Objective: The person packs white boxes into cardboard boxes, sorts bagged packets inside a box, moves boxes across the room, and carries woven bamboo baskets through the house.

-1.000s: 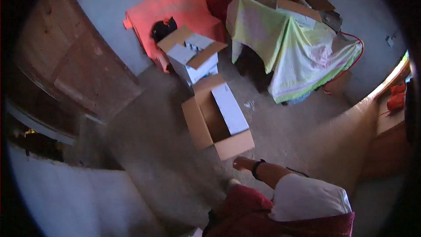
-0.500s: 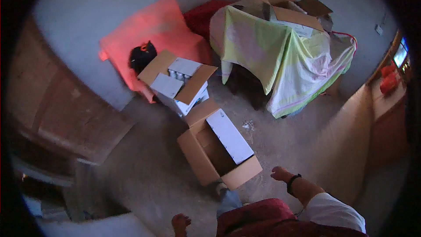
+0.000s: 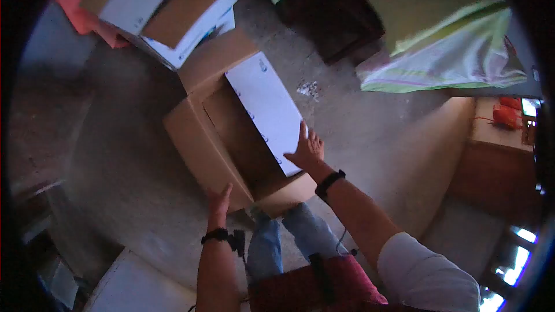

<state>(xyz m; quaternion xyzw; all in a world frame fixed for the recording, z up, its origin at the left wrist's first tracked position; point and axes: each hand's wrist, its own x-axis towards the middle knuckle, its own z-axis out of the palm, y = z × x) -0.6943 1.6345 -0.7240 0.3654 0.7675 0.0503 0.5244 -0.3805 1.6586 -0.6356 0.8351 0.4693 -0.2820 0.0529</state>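
In front of my legs, an open cardboard box (image 3: 231,138) stands on the floor, brown flaps folded out and its dark inside showing. A white flap or panel (image 3: 269,110) with small printed marks covers its right part. My right hand (image 3: 307,149) is open at the near right of this white panel, thumb and fingers spread over its edge. My left hand (image 3: 219,201) is at the near end of the left brown flap (image 3: 202,147), thumb stretched up; its other fingers are mostly hidden.
Another open carton (image 3: 191,17) with white flaps and several light-coloured items inside stands beyond the box. At the upper right hangs a yellow-green and white cloth (image 3: 439,63). White scraps (image 3: 309,89) lie on the floor. A pale surface (image 3: 141,283) is at the lower left.
Both hands have moved forward to the box, the right to the white panel and the left to the brown flap. The view has tilted down and come closer to the box.
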